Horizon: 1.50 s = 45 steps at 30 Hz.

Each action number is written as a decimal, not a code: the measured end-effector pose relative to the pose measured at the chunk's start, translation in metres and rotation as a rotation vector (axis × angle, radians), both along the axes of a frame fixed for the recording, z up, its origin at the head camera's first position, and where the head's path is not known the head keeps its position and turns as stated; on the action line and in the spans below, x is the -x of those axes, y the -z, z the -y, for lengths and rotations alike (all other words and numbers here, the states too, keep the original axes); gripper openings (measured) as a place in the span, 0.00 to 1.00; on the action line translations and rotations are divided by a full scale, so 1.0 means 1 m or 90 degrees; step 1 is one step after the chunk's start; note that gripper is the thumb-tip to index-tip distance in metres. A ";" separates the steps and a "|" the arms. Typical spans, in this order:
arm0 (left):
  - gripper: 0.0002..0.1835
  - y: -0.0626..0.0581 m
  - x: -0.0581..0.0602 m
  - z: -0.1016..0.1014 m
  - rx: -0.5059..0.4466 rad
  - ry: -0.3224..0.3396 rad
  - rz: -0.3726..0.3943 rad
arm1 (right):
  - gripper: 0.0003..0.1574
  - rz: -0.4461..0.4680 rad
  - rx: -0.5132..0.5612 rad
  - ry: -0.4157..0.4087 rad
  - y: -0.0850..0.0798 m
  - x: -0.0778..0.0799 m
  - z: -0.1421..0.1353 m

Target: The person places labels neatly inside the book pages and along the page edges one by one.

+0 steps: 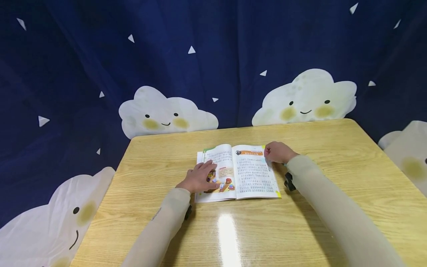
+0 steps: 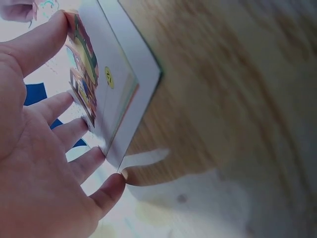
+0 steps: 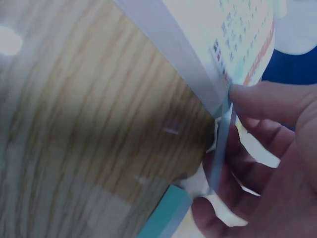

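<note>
An open book with printed text lies on the table, its left page carrying a colourful picture. My left hand rests on that left page, its thumb and fingers spread and touching the paper near the outer edge. At the upper outer edge of the right page, my right hand pinches the paper. In the right wrist view the thumb lies on the printed side of the page, with curled fingers behind it. Part of the page edge is hidden by that hand.
The wooden table extends around the book, with a bright reflection in front of it. A dark blue curtain with white clouds hangs behind. A teal strip shows beneath the right hand; I cannot tell what it belongs to.
</note>
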<state>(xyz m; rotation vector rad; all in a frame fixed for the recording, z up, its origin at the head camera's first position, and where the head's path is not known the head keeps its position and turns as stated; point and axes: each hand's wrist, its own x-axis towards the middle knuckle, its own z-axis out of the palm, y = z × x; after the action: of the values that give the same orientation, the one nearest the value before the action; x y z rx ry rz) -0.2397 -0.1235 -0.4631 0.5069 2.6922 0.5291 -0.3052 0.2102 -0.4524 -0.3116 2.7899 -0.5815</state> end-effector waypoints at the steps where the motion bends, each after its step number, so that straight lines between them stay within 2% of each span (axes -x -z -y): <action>1: 0.43 0.000 0.000 0.000 0.003 0.001 0.000 | 0.04 -0.025 -0.012 -0.010 0.000 -0.001 0.001; 5: 0.43 -0.001 0.000 0.000 0.009 0.004 -0.002 | 0.07 -0.102 -0.055 -0.040 0.000 -0.007 0.007; 12: 0.43 -0.001 -0.001 -0.001 0.020 -0.003 -0.003 | 0.13 -0.160 -0.119 -0.101 -0.001 -0.023 0.008; 20: 0.43 0.001 -0.002 -0.002 0.023 0.000 0.001 | 0.17 -0.159 -0.113 -0.100 -0.002 -0.038 -0.004; 27: 0.42 0.000 -0.002 -0.001 0.031 -0.004 -0.007 | 0.19 -0.193 -0.122 -0.114 -0.002 -0.042 -0.006; 32: 0.42 0.001 -0.001 -0.003 0.028 -0.004 -0.009 | 0.24 -0.193 -0.119 -0.121 -0.005 -0.043 -0.007; 40: 0.42 0.001 -0.003 -0.001 0.029 -0.010 -0.001 | 0.23 -0.209 -0.114 -0.129 -0.008 -0.046 -0.004; 45: 0.42 0.001 -0.002 -0.001 0.022 -0.007 -0.004 | 0.19 -0.221 -0.105 -0.098 -0.014 -0.049 -0.013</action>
<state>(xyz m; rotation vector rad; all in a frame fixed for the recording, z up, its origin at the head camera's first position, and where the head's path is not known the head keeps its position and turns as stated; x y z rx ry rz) -0.2375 -0.1225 -0.4643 0.4851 2.7066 0.4830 -0.2564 0.2232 -0.4380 -0.6398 3.0787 -0.2800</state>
